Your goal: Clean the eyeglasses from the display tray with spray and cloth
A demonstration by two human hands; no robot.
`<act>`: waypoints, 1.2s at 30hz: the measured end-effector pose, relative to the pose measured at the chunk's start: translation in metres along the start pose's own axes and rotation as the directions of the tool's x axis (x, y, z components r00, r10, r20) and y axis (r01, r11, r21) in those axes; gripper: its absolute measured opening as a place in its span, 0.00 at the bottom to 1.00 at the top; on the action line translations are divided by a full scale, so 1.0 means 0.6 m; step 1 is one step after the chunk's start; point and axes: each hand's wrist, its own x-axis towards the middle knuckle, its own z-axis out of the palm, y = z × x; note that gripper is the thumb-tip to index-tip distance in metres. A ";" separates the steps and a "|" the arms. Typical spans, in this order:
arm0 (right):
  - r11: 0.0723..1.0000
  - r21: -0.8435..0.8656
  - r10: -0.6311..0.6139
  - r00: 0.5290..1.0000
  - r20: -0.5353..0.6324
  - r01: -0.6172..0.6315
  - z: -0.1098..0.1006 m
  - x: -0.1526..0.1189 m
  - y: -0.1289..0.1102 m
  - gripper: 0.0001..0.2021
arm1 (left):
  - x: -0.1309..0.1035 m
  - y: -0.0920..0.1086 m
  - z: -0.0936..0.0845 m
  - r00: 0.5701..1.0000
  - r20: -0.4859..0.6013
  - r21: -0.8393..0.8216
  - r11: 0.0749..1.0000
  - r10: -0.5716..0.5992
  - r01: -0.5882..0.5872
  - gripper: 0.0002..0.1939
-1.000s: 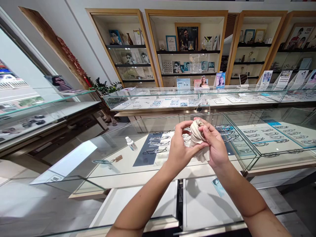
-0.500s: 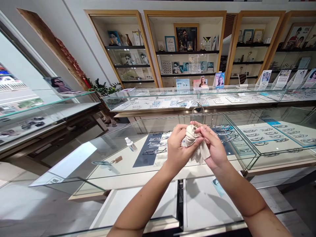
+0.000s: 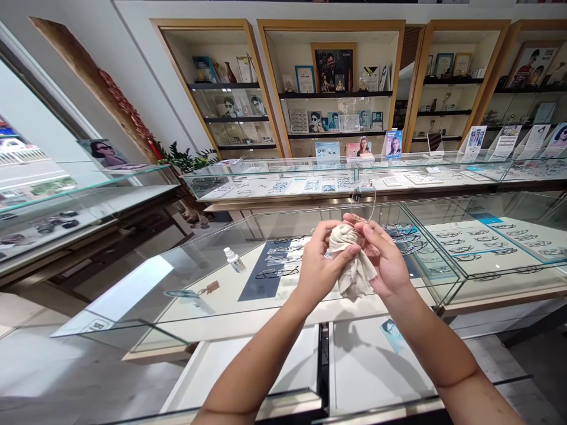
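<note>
Head view shows two bare hands working close together above the glass counter point(image 3: 212, 321). The left hand point(image 3: 316, 268) is closed on a pale cloth point(image 3: 355, 277), with its thumb pressing over the bunched part. The right hand point(image 3: 392, 268) pinches the glasses point(image 3: 375, 202) at their lower part, beside the cloth. One round, thin-rimmed lens stands up above the fingertips; the other lens is not visible, and I cannot tell if the cloth covers it.

From this, I judge that the step in hand is rubbing the glasses with the cloth. The next move calls for a light but steady pinch by the right fingers, so that the thin rim does not bend while the cloth is shifted.

Compared with half a second before, the rim appears slightly more to the right, and the cloth hangs lower, with its zigzag edge more spread out. The left fingers now sit a little farther from the rim.

To the left, a white bottle point(image 3: 234, 260) and a brown tag point(image 3: 211, 287) are in the same places. Other eyeglasses point(image 3: 286, 273) lie in the counter, to the left of the hands. On the near side, a white drawer point(image 3: 372, 378) is below the right forearm.
</note>
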 end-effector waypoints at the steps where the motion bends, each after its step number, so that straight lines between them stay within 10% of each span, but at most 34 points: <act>1: 1.000 -0.003 0.003 1.000 -0.004 -0.003 0.000 0.001 0.002 0.14 | 0.001 0.002 -0.001 0.999 0.040 0.018 1.000 -0.006 0.005 0.24; 12: 0.999 -0.023 -0.030 0.997 -0.066 0.028 0.002 0.004 0.018 0.11 | 0.001 0.015 0.001 0.968 0.211 -0.001 0.991 -0.132 0.136 0.18; 22: 0.996 -0.063 -0.062 0.997 -0.044 0.059 0.016 -0.015 0.035 0.10 | -0.010 0.000 0.008 0.991 0.063 0.053 0.991 0.121 -0.124 0.19; 30: 0.981 -0.157 -0.113 0.993 0.020 0.114 0.024 -0.022 0.026 0.10 | -0.012 -0.005 0.008 0.993 -0.043 0.009 0.994 0.113 -0.112 0.28; 36: 0.983 -0.167 -0.094 0.993 -0.072 0.081 0.010 -0.008 0.015 0.09 | 0.001 0.022 -0.014 0.958 0.273 0.002 0.996 -0.090 0.093 0.30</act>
